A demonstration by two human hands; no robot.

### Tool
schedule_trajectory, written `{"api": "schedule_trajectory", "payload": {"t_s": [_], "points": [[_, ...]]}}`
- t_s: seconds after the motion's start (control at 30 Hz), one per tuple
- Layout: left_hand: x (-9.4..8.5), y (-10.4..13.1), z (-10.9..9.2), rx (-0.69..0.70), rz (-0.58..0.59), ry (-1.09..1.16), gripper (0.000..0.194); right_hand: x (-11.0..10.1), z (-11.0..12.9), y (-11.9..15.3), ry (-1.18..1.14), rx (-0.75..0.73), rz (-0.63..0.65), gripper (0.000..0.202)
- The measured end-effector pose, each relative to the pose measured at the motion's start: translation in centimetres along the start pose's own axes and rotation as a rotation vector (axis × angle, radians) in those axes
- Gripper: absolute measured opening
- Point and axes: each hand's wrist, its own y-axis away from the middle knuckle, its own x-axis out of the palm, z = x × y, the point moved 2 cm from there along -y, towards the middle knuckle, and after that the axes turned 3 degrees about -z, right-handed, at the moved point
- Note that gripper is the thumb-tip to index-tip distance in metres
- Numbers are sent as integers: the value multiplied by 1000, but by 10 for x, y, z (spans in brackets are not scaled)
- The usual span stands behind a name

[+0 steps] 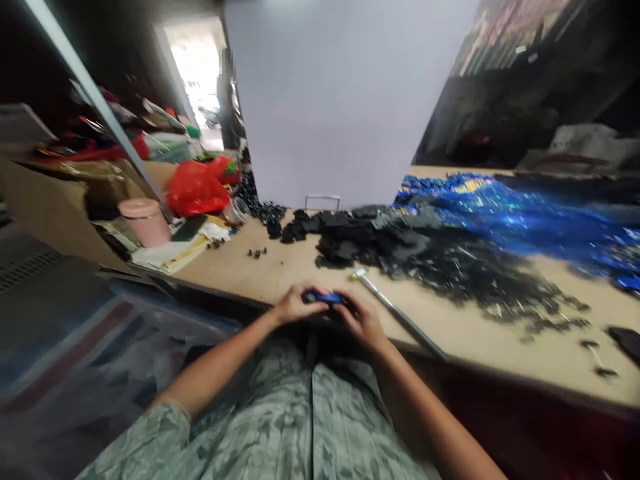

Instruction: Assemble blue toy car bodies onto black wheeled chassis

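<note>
A small blue-and-black toy car (329, 298) is held level between my two hands, just over the table's front edge. Fingers and thumb of my left hand (294, 305) close on its left end. My right hand (367, 321) grips the right end the same way. Parts of the car are covered by the fingertips. To the right of my right hand lies a hammer (400, 313) with a light metal head and a grey handle, slanting toward the table edge.
Black flat parts (350, 240) are heaped along the table (235, 270). Small wheel-and-axle pieces (597, 359) lie at right, near a blurred pile of shiny blue parts (530, 213). A pink lidded tub (146, 223) and red bag (197, 190) stand left; a pale panel (340, 107) rises behind.
</note>
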Motion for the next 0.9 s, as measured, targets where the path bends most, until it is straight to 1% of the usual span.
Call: {"api": "schedule_trajectory", "payload": {"t_s": [0.07,0.17,0.27,0.47,0.6,0.7,0.8,0.9], "points": [[-2,-1,2,-25,13,12,35,2,-7,4,5,67,42,23],[-4,-3,1,-31,21,0,38,3,-14,8,0,105,66,24],[-4,-2,-2,16,2,-29,34,4,-12,9,-14,102,65,24],[-2,-3,-1,105,-10,-6,28,4,-8,9,-57,75,63,25],[-4,-3,-5,81,19,-77,28,4,-8,11,-73,5,97,30],[-5,-3,-7,41,35,-64,32,3,-7,12,-62,-28,101,33],[-4,-3,-7,58,35,-18,27,1,-5,8,-84,-14,99,29],[-4,-2,-6,112,6,-8,23,-1,0,0,-104,56,101,27]]}}
